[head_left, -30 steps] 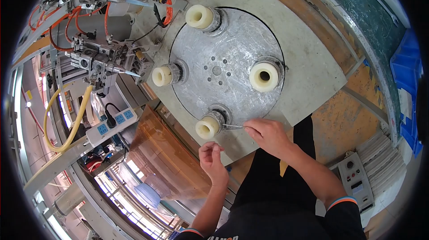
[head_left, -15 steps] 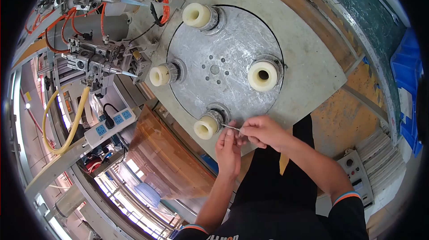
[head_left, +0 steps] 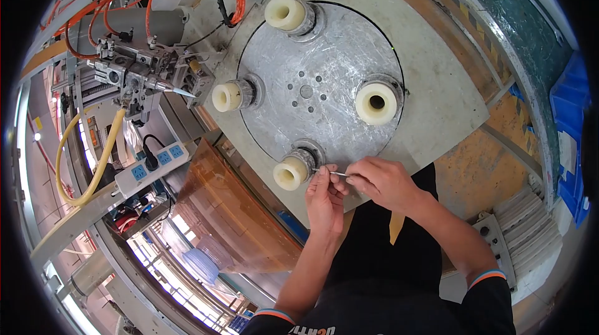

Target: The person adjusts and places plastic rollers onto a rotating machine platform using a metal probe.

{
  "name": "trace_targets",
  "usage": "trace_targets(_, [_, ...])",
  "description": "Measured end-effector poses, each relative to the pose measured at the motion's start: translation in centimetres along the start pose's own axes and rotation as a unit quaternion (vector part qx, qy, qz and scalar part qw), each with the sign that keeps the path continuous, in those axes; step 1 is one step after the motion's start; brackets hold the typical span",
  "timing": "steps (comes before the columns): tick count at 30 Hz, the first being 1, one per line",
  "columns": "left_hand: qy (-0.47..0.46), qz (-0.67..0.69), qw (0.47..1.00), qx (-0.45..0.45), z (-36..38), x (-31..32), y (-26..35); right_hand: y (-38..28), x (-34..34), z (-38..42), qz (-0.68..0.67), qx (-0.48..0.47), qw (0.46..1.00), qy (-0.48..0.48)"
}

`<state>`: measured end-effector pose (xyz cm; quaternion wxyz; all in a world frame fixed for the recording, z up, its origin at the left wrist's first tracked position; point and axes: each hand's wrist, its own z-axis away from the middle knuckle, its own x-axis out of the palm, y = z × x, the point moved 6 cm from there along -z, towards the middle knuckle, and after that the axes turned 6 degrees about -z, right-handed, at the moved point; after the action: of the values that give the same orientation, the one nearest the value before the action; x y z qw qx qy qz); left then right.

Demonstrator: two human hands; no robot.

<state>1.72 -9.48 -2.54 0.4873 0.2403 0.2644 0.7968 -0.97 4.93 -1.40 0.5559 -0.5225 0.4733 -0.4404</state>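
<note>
A thin metal rod [head_left: 339, 174] runs from the side of the nearest fixture toward my right hand; its exact kind is too small to tell. My left hand [head_left: 324, 201] pinches it between thumb and fingers close to the fixture. At the rod's outer end, my right hand [head_left: 388, 184] is closed, with thumb and forefinger on it. The nearest fixture carries a cream-coloured plastic ring [head_left: 289, 174] on a dark metal collar [head_left: 305, 158]. The rod's inner tip reaches that collar, but whether it sits in a hole is hidden by my left fingers.
The round metal turntable [head_left: 337, 48] bears other cream rings [head_left: 376, 103] at its edge. Pneumatic tooling [head_left: 134, 73] with nozzles and orange hoses stands at left. A power strip [head_left: 151, 169] and an amber plastic panel [head_left: 234, 210] lie below it. Blue bins [head_left: 571, 123] are at far right.
The camera view has shifted slightly. More of the rod shows between my hands, and my right hand sits a little farther right. Both hands stay at the same fixture.
</note>
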Motion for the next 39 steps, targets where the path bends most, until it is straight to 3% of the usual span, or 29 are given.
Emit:
trace_targets(4, [0.013,0.010,1.000,-0.008,0.0,-0.1,0.0,0.6,0.2,0.0,0.069,-0.020,0.997,-0.014])
trace_targets(5, [0.011,0.005,1.000,-0.006,0.0,-0.1,0.0,2.7,1.0,0.4,-0.130,0.164,0.977,-0.039])
trace_targets(6, [0.011,0.006,1.000,-0.008,-0.1,-0.1,-0.1,4.3,2.3,1.5,-0.319,0.337,0.884,-0.059])
trace_targets(7, [0.011,0.004,1.000,0.000,-0.2,-0.2,-0.1,4.3,2.2,1.6,-0.318,0.339,0.883,-0.059])
trace_targets(9, [0.009,0.003,1.000,0.010,-0.3,-0.1,0.0,4.9,3.0,2.7,-0.411,0.464,0.780,-0.084])
trace_targets(10, [0.013,-0.007,1.000,0.012,-0.2,-0.2,0.0,4.4,3.0,2.7,-0.411,0.463,0.781,-0.085])
trace_targets(11, [0.017,-0.018,1.000,0.014,-0.1,-0.3,0.0,3.1,1.2,1.3,-0.243,0.325,0.914,-0.021])
trace_targets(12, [0.018,-0.018,1.000,0.013,0.0,-0.2,0.0,1.0,-0.3,0.4,-0.059,0.163,0.984,0.045])
trace_targets(13, [0.022,-0.005,1.000,0.010,0.0,-0.1,0.0,1.3,-0.4,0.4,-0.058,0.162,0.984,0.044])
trace_targets(15, [0.027,0.008,1.000,0.007,-0.1,0.0,0.0,-0.1,-0.9,0.2,0.128,-0.037,0.990,0.037])
trace_targets(19, [0.041,0.002,0.999,0.009,-0.3,-0.2,-0.2,2.2,0.1,0.3,0.032,0.065,0.997,-0.001])
trace_targets(20, [0.044,0.000,0.999,0.010,-0.4,-0.3,-0.2,4.0,1.0,0.9,-0.138,0.258,0.955,-0.044])
trace_targets(21, [0.044,-0.001,0.999,0.010,-0.3,-0.3,-0.2,4.8,2.4,2.3,-0.297,0.433,0.847,-0.084])
trace_targets(22, [0.045,-0.005,0.999,0.011,-0.2,-0.2,-0.1,4.4,2.3,2.4,-0.297,0.433,0.847,-0.083])
trace_targets(23, [0.046,-0.009,0.999,0.012,-0.1,-0.2,0.0,3.2,1.1,1.4,-0.148,0.306,0.939,-0.047])
trace_targets(24, [0.047,-0.010,0.999,0.012,-0.1,-0.2,0.0,1.4,0.2,0.7,0.008,0.165,0.986,-0.010])
trace_targets(25, [0.044,-0.002,0.999,0.011,-0.2,-0.2,0.1,1.4,0.0,0.5,0.007,0.164,0.986,-0.010])
trace_targets(27, [0.040,0.006,0.999,0.010,-0.2,0.0,0.0,-1.8,-0.7,-0.3,0.207,-0.122,0.971,0.015])
trace_targets(31, [0.041,0.004,0.999,0.012,-0.1,0.0,0.1,-0.3,-0.2,-0.6,0.201,-0.127,0.970,-0.043])
trace_targets(32, [0.041,0.003,0.999,0.014,-0.2,0.0,0.1,2.7,0.1,-0.9,-0.040,0.139,0.987,-0.075])
trace_targets(33, [0.041,0.002,0.999,0.015,-0.2,0.0,0.1,4.8,1.6,0.6,-0.277,0.387,0.874,-0.099])
trace_targets(37, [0.054,0.008,0.998,0.015,-0.2,0.2,0.2,4.6,1.8,1.2,-0.271,0.388,0.874,-0.108])
trace_targets(38, [0.058,0.008,0.998,0.013,-0.1,0.1,0.2,2.8,0.1,-0.2,-0.051,0.184,0.981,-0.036])
trace_targets(39, [0.059,0.008,0.998,0.013,0.0,0.0,0.1,0.0,-0.8,-0.5,0.175,-0.041,0.983,0.040])
